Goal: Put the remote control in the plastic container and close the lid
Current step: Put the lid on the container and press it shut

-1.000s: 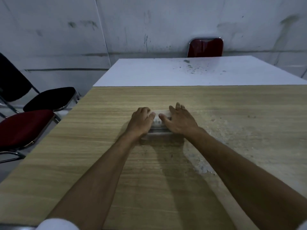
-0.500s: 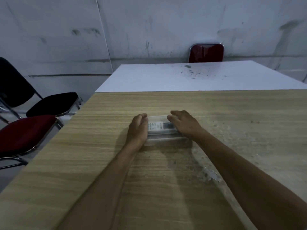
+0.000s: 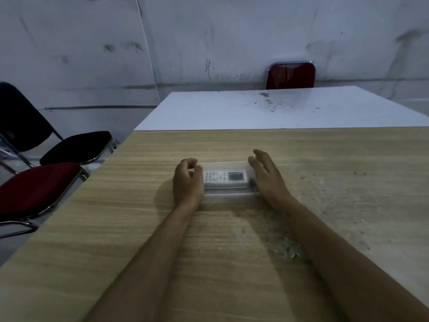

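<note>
Remote control (image 3: 224, 177) now shows through the closed container (image 3: 228, 192); both hands have slid off the lid, left hand (image 3: 187, 182) loosely curled, right hand (image 3: 267, 176) open, holding nothing.

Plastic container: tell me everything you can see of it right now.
The plastic container is a clear, low, oblong box lying flat and crosswise on the wooden table. Through its see-through lid shows the white remote control, buttons at left, dark screen at right. The lid looks seated, though its latching cannot be confirmed. The left hand, fingers curled, is at its left end; the right hand, fingers open, is at its right end.
</note>
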